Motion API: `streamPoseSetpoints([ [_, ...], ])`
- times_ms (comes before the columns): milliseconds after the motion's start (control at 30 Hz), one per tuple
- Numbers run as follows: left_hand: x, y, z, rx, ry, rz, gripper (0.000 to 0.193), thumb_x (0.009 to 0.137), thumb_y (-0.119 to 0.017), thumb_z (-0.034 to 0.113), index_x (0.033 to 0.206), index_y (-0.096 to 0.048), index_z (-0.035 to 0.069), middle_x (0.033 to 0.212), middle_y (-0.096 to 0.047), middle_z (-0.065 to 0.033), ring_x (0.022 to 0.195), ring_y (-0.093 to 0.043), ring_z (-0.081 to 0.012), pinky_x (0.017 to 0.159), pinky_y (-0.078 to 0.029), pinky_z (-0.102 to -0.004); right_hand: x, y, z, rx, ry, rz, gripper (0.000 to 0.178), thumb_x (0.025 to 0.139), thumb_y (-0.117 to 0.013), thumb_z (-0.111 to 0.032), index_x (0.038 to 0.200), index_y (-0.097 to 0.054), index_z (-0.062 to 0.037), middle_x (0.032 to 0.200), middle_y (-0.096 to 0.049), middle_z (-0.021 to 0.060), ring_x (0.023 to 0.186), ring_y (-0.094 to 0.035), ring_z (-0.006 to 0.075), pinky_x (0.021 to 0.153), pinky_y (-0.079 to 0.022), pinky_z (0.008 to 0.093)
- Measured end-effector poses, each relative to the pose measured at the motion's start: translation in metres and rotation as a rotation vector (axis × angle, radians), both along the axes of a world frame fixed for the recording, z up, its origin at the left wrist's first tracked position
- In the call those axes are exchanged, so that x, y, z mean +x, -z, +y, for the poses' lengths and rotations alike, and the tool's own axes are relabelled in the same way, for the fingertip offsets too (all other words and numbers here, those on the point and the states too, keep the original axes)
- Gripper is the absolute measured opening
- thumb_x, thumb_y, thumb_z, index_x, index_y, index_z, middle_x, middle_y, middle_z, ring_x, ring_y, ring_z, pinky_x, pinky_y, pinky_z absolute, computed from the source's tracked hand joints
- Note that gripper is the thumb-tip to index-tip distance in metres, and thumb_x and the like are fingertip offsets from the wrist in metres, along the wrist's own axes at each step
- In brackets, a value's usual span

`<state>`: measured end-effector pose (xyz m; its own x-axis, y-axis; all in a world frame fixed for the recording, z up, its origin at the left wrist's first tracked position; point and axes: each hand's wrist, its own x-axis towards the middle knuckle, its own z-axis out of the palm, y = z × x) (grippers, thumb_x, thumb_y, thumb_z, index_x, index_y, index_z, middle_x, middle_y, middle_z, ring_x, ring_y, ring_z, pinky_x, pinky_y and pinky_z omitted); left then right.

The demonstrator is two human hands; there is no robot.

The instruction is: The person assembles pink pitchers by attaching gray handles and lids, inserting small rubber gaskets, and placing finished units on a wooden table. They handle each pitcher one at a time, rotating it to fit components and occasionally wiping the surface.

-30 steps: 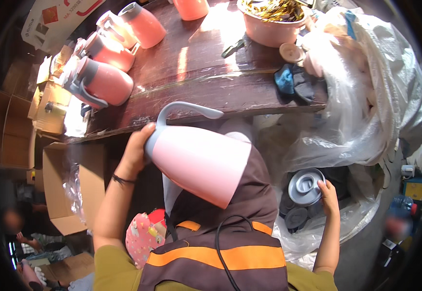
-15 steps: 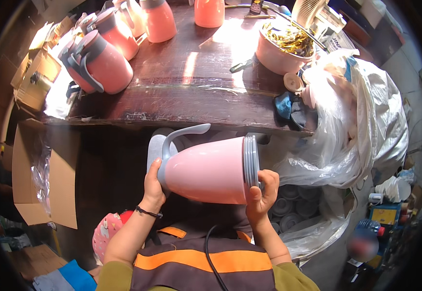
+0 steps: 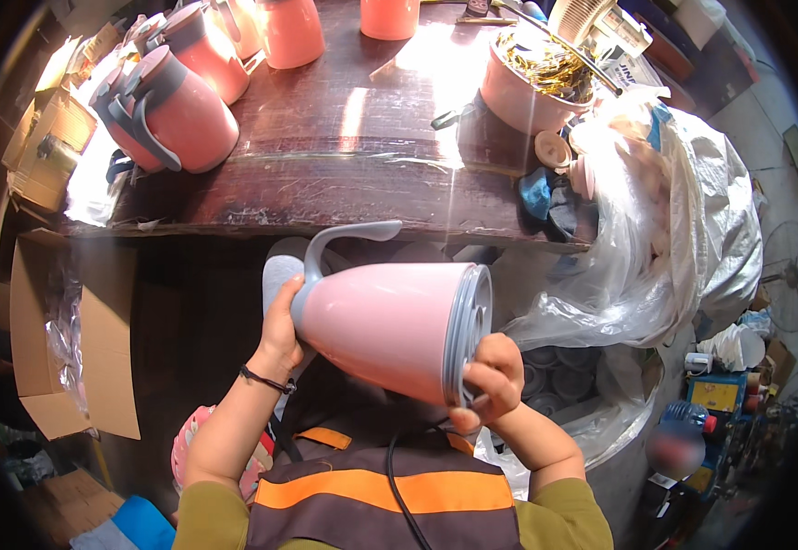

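A pink vacuum jug (image 3: 376, 321) lies sideways in front of me, below the table edge. Its grey handle (image 3: 335, 240) curves up at the left end. My left hand (image 3: 280, 325) is closed around the grey neck. At the other end is a ridged grey base (image 3: 461, 335), its end face partly turned into view. My right hand (image 3: 494, 380) has its fingers curled against the lower edge of that base, thumb below; part of the grip is hidden.
Several pink jugs (image 3: 199, 128) stand on the dark wooden table (image 3: 325, 197). A pink tub (image 3: 513, 96) of gold ties sits at the back right. Plastic bags (image 3: 591, 293) hang at the right, with grey round parts (image 3: 545, 380) below. An open carton (image 3: 105, 339) stands left.
The jug's base end has turned toward me, showing more of its grey end face. My right hand has shifted lower along the base; my left hand still holds the neck.
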<state>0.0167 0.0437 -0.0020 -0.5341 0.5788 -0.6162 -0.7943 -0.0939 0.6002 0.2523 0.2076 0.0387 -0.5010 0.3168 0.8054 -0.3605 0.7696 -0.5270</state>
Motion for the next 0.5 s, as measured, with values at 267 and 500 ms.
streamPoseSetpoints([
  [267,-0.011,-0.075,-0.013,0.098,0.088,1.724,0.059,0.095,-0.048,0.045,0.084,-0.066,-0.01,0.139,-0.042,-0.0224,0.112,-0.054,-0.0259,0.097,-0.039,-0.0354,-0.052,0.017,0.016,-1.728,-0.087,-0.078,0.042,0.099,-0.042,-0.039,0.109,-0.059,-0.0017,0.099,-0.062,0.0067,0.089,-0.058,0.015,0.08,-0.047,0.029],
  [500,0.0,-0.035,-0.026,0.022,-0.171,0.845,0.056,0.098,-0.041,0.035,0.133,-0.045,-0.008,0.123,-0.058,-0.0114,0.111,-0.053,-0.016,0.099,-0.038,-0.0289,-0.035,0.026,0.008,-1.318,-0.145,-0.333,0.048,0.102,-0.04,-0.038,0.128,-0.05,0.0008,0.116,-0.059,0.0072,0.106,-0.054,0.0128,0.093,-0.042,0.0262],
])
